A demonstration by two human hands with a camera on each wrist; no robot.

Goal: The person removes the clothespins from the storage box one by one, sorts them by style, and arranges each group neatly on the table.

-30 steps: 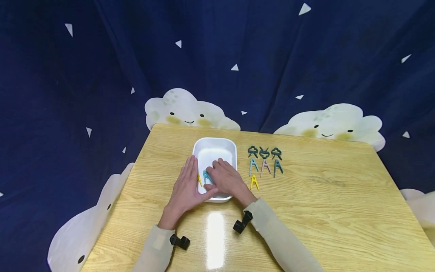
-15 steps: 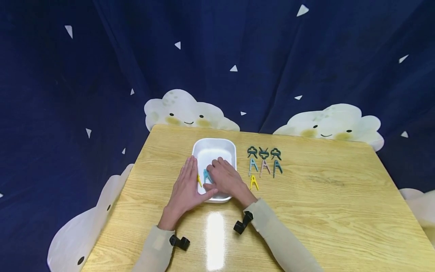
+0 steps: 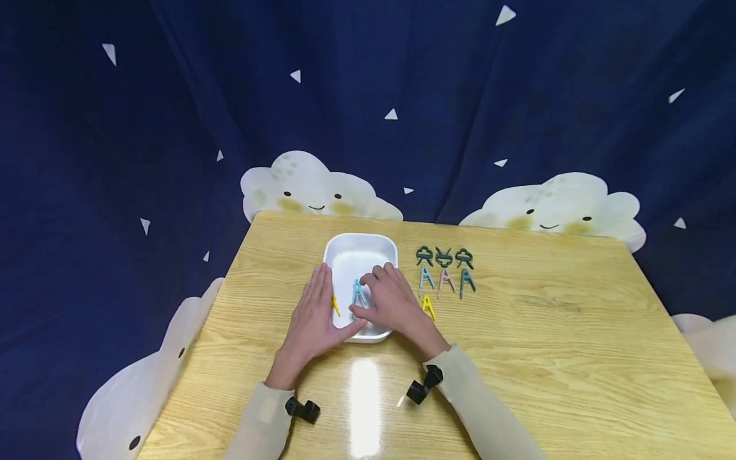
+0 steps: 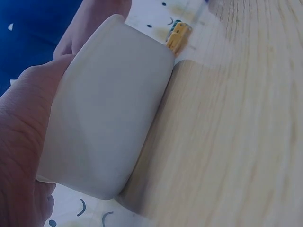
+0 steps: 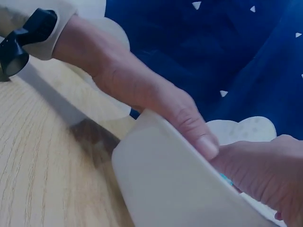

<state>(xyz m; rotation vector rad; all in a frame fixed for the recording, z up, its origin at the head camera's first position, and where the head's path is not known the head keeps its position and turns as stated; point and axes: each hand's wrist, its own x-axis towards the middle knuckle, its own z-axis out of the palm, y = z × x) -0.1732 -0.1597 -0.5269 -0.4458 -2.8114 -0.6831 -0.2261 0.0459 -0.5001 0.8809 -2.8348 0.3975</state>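
Note:
A white rectangular tray stands on the wooden table in the head view. My left hand rests along its left side with straight fingers, the thumb reaching over the near rim. Inside the tray, my right hand holds a light blue clothespin between thumb and index finger. Left of that, a yellow clothespin lies in the tray, partly hidden by the left hand. The left wrist view shows the tray's outer wall; in the right wrist view only a sliver of the blue clothespin shows.
Right of the tray lie several clips in rows. Dark green clips form the back row. A light blue, a pink and a teal clothespin come in front, then a yellow one. A dark blue curtain hangs behind the table.
My right hand has shifted to the right with its fingers less curled, and the light blue clothespin has moved right and slightly away along with it. The left hand stays at the tray's side.

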